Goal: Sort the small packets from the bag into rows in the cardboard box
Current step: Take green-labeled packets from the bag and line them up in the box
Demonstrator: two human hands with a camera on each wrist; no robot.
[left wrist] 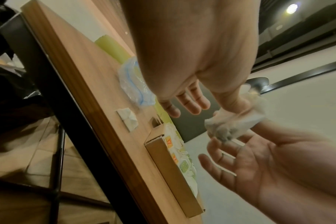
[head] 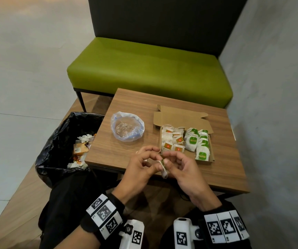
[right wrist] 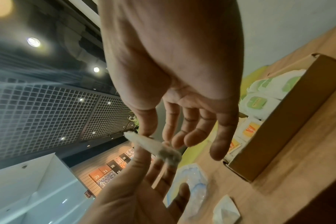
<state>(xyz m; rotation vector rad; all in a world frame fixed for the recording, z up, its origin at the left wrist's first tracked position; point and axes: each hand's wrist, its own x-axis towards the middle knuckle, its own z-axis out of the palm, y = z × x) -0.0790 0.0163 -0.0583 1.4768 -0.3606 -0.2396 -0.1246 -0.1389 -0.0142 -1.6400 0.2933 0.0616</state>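
Note:
A small white packet (head: 164,169) hangs between my two hands over the table's front edge. My left hand (head: 154,165) pinches it from the left, thumb on top in the left wrist view (left wrist: 234,124). My right hand (head: 168,159) pinches its upper end with thumb and forefinger, the other fingers spread loosely. The open cardboard box (head: 180,117) lies just beyond the hands, with orange-labelled packets (head: 172,141) in rows on its left and green-labelled packets (head: 198,142) on its right. The clear plastic bag (head: 127,129) sits left of the box. Another white packet (left wrist: 128,119) lies on the table near the bag.
A bin with a black liner (head: 69,146) holding scraps stands off the table's left edge. A green bench (head: 148,69) runs behind the wooden table (head: 225,159). A grey wall closes the right side.

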